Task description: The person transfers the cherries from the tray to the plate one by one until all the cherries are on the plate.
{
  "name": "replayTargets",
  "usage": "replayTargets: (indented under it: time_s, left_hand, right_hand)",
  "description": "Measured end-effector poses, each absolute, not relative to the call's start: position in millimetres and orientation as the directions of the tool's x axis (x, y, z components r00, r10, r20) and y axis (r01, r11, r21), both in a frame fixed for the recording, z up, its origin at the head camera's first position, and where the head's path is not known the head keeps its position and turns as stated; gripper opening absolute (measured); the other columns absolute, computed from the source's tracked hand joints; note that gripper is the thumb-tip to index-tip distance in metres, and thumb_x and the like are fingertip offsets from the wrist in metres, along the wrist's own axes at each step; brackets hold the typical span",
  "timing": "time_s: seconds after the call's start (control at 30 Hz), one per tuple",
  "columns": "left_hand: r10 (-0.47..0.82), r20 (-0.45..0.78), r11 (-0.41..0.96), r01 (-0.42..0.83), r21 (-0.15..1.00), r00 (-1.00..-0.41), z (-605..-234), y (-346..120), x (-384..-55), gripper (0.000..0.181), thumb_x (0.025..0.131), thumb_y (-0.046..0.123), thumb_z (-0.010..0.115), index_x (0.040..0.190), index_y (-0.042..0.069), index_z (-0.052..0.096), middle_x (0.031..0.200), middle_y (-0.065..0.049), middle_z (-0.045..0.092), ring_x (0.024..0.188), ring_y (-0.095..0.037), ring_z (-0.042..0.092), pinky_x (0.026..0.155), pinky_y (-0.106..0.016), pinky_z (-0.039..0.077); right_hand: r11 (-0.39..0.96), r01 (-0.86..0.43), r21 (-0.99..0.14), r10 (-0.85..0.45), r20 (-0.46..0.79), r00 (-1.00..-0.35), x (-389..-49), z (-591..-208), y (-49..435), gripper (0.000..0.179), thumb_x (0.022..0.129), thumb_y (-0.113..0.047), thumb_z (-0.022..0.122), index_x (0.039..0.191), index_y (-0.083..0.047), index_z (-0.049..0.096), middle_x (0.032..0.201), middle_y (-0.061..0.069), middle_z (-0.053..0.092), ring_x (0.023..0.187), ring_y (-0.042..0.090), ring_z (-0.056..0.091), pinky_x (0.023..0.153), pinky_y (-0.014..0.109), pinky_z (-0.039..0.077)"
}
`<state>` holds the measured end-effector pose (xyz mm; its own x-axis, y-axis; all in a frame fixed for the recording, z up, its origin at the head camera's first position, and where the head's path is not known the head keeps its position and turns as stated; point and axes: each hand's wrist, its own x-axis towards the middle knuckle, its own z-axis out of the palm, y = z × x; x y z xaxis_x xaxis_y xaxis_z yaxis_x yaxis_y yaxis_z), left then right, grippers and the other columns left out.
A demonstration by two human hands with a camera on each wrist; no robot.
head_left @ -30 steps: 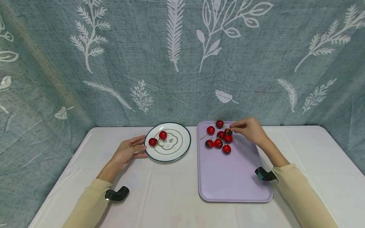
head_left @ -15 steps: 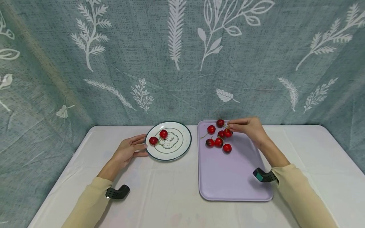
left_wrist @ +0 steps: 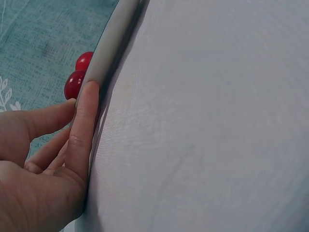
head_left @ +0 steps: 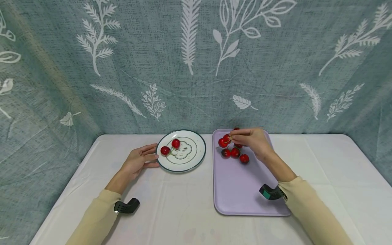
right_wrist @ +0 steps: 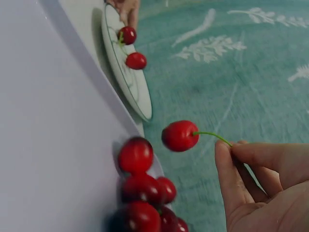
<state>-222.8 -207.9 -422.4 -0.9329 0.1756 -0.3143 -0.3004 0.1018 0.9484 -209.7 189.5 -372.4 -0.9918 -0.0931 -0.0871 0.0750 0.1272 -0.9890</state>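
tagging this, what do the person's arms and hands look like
The left sleeve and right sleeve are plain pale yellow; a black left device and right device sit at the cuffs, the right with a teal patch. The left hand and right hand are gloveless.

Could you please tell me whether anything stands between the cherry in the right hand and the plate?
Nothing visible blocks the held cherry; just the tray's low rim and white cloth lie between it and the plate.
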Motion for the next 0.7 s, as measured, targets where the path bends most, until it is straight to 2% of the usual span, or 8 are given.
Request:
replayTargets:
  time_s: [0.13,0.33,0.53,0.7]
  left_hand:
    - [0.171,-0.319,0.113,-0.303,0.946,-0.932,-422,-207,-223,0.061,0.095,-0.003,0.057,0.151,-0.002,0.032,0.151,-0.026,0.034,0.089,-0.009,0.067,0.080,-0.030,0.062]
    - [0.170,-0.332,0.111,-0.317,0.942,-0.928,-421,-206,-224,0.061,0.096,-0.002,0.057,0.151,-0.001,0.032,0.152,-0.025,0.033,0.093,-0.010,0.066,0.081,-0.031,0.061]
    - [0.173,-0.326,0.113,-0.310,0.944,-0.929,-421,-207,-224,0.060,0.096,-0.003,0.057,0.151,-0.003,0.032,0.152,-0.027,0.033,0.092,-0.010,0.067,0.080,-0.031,0.061]
    - [0.178,-0.320,0.107,-0.305,0.946,-0.931,-421,-208,-223,0.060,0.095,-0.004,0.057,0.150,-0.004,0.032,0.151,-0.028,0.034,0.092,-0.009,0.067,0.080,-0.031,0.061]
  right_hand:
    - [0.104,0.083,-0.991,-0.099,-0.093,-0.991,-210,-377,175,0.029,0.092,-0.004,0.067,0.117,0.011,0.066,0.099,0.005,0.073,0.082,0.006,0.070,0.092,0.039,0.057]
    - [0.099,0.101,-0.990,-0.122,-0.113,-0.986,-208,-386,152,0.025,0.090,-0.001,0.067,0.112,0.010,0.069,0.100,0.009,0.074,0.083,0.008,0.071,0.084,0.035,0.061]
    - [0.060,0.095,-0.994,-0.185,-0.105,-0.977,-207,-387,133,0.025,0.091,0.001,0.065,0.114,0.012,0.068,0.105,0.019,0.072,0.086,0.010,0.070,0.092,0.042,0.057]
    - [0.028,0.098,-0.995,-0.204,-0.102,-0.974,-207,-384,117,0.024,0.091,0.004,0.063,0.114,0.012,0.067,0.105,0.021,0.071,0.086,0.011,0.070,0.096,0.048,0.054]
